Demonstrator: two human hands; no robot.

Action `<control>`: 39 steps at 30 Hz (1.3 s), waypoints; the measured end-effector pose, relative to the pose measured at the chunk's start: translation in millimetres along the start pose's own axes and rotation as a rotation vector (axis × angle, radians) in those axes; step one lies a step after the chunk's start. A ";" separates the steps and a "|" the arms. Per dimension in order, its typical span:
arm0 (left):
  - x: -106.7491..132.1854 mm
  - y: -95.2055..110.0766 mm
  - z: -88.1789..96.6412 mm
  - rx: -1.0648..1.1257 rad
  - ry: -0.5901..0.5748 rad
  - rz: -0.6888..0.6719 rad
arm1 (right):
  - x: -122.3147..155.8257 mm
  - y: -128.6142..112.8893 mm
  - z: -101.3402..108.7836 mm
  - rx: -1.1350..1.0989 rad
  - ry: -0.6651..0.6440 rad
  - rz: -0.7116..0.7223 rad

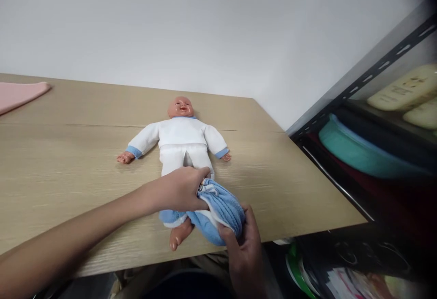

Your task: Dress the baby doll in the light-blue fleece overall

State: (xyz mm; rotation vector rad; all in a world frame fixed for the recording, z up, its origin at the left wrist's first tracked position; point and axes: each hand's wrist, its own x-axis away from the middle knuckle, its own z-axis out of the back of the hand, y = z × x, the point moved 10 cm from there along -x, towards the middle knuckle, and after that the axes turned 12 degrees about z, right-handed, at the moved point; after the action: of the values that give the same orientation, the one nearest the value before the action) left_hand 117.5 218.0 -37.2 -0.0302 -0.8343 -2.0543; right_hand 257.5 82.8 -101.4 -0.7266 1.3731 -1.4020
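Note:
A baby doll [180,131] lies on its back on the table, head toward the wall, in a white top with blue cuffs and white bottoms. Blue doll pants [223,208] are bunched up at its lower legs. One bare foot [180,234] sticks out of a pant leg; the other is hidden in the cloth. My left hand [186,189] pinches the upper edge of the pants over the doll's legs. Gripping the gathered cloth from the right is my right hand [244,249], thumb in front and fingers behind.
The wooden table [85,162] meets a pale wall. At far left lies a pink cloth [22,95]. On the right, a dark metal shelf holds a teal basin [362,153] and yellowish bottles [403,87]. Below the table's right edge are a green item [297,271] and papers.

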 end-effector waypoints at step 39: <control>-4.2 -11.4 12.4 0.390 0.033 -0.088 | -27.2 48.8 -7.8 -0.295 0.118 0.016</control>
State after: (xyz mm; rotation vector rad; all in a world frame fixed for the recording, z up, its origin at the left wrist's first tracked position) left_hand 108.0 232.4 -35.2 0.2590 -1.2197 -1.9330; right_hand 270.7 117.8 -143.6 -0.8309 1.6979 -1.2596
